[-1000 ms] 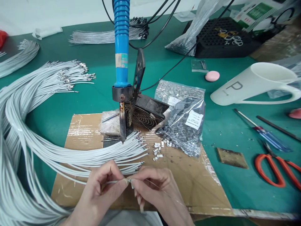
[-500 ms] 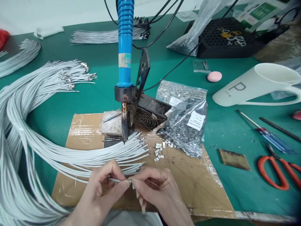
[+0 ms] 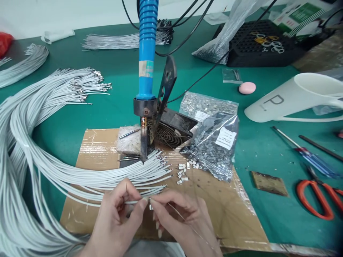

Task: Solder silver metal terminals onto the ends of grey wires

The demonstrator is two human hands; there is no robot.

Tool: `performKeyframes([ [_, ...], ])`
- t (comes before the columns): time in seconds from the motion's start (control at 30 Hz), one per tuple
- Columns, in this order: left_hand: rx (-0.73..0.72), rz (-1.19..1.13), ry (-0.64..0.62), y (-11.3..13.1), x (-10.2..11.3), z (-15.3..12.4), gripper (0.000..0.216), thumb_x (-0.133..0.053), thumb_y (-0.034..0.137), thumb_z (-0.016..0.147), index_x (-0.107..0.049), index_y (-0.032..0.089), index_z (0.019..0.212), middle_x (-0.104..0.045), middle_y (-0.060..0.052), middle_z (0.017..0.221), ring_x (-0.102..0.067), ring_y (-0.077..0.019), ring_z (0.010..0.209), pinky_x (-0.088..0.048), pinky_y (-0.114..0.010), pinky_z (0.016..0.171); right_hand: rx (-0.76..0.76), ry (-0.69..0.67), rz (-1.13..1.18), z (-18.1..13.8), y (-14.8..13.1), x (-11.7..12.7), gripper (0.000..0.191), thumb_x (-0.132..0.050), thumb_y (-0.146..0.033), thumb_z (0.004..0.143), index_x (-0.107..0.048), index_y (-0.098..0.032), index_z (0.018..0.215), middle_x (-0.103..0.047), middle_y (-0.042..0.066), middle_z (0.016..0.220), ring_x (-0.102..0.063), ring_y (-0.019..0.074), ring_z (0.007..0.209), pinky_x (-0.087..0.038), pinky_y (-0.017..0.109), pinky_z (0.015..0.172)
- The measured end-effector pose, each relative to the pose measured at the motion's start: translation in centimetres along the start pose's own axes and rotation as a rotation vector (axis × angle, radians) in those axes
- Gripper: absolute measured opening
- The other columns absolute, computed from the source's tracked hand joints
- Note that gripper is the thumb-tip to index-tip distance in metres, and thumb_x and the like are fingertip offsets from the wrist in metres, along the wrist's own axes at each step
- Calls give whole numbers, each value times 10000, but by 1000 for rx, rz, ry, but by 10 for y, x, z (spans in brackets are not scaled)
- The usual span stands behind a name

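My left hand [image 3: 118, 214] pinches the end of a thin white wire [image 3: 131, 202] over the taped cardboard sheet [image 3: 209, 200]. My right hand [image 3: 177, 217] meets it fingertip to fingertip, pinching a tiny metal piece at the wire's tip, with a thin strand of solder wire trailing back over it. Just beyond lies a fanned bundle of white wires [image 3: 107, 176] with stripped ends. A blue-handled soldering iron [image 3: 147, 53] stands clamped upright, tip down, behind the wire ends. Small loose metal terminals [image 3: 183, 171] lie on the cardboard to the right.
Clear bags of metal terminals [image 3: 214, 142] lie beside a small black fan [image 3: 171, 130]. A white mug [image 3: 294, 96] lies on its side at right, with a screwdriver [image 3: 305, 153], red-handled scissors [image 3: 321, 196] and a brown pad [image 3: 269, 183]. More wire bundles [image 3: 80, 85] cover the left.
The view has shifted slightly, so everything sits a little further right. My hands stay together at the wire tip, fingers adjusting slightly.
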State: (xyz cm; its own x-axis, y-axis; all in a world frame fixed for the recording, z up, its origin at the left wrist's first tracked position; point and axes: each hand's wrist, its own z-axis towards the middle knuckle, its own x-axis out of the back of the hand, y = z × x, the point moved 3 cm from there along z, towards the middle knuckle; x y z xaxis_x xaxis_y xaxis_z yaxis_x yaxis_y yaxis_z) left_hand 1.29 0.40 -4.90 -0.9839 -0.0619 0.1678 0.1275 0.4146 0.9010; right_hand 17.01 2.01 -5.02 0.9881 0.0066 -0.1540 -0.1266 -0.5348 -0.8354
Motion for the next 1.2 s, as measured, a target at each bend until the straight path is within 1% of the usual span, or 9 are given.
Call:
performKeyframes([
  [0.2,16,-194,60,-1,-14,-4,433,-724,577,937,-560,218,759,-563,50,589,-464,-100,506,-330,-214,496,13,104,204,2,17,-14,223,-875,-377,753,-804,-197,642,-666,-10,503,-573,102,422,-509,180,407],
  [0.27,56,-302,38,3,-17,-4,467,-740,614,914,-554,215,758,-589,45,591,-508,-101,515,-372,-202,507,182,208,153,1,21,-18,174,-823,-309,806,-805,-214,662,-690,-9,531,-602,114,447,-524,189,428],
  [0.37,100,-372,-20,6,-13,-1,448,-795,589,881,-597,197,792,-572,51,589,-456,-85,528,-342,-183,516,613,350,-87,-2,16,-22,150,-767,-123,816,-810,-241,734,-738,-19,610,-643,113,516,-560,199,535],
  [0.43,115,-367,-50,7,-7,3,428,-826,565,863,-647,178,828,-572,43,605,-419,-86,558,-319,-182,535,820,350,-228,-4,10,-22,228,-736,-31,817,-810,-246,825,-762,-22,657,-663,114,541,-576,208,588],
  [0.53,125,-330,-33,7,1,7,443,-877,558,806,-700,153,829,-616,12,647,-423,-98,603,-310,-188,563,949,239,-357,-3,1,-19,314,-703,34,834,-804,-241,947,-770,-10,699,-688,126,573,-590,219,619],
  [0.63,120,-309,10,11,4,10,449,-896,563,768,-714,154,785,-588,28,609,-364,-86,561,-259,-197,536,932,140,-342,0,-5,-14,341,-696,7,873,-825,-275,1017,-772,-15,727,-702,133,607,-594,226,642],
  [0.83,115,-112,128,24,2,11,256,-879,345,711,-692,171,692,-525,49,552,-261,-82,515,-151,-224,505,545,204,-93,7,-2,0,134,-777,-191,887,-852,-289,835,-722,-35,614,-648,109,503,-531,165,496],
  [1.03,53,-72,140,23,1,9,164,-844,286,724,-715,185,712,-608,26,580,-365,-92,512,-271,-203,500,662,115,-146,8,-9,0,248,-778,-111,880,-878,-328,947,-792,-17,778,-735,126,653,-605,169,618],
  [1.2,34,-29,139,21,1,8,131,-824,276,728,-723,197,705,-671,9,607,-487,-117,548,-352,-194,517,693,167,-110,9,-8,-6,237,-776,-102,872,-875,-315,904,-797,-16,795,-752,138,679,-621,184,658],
])
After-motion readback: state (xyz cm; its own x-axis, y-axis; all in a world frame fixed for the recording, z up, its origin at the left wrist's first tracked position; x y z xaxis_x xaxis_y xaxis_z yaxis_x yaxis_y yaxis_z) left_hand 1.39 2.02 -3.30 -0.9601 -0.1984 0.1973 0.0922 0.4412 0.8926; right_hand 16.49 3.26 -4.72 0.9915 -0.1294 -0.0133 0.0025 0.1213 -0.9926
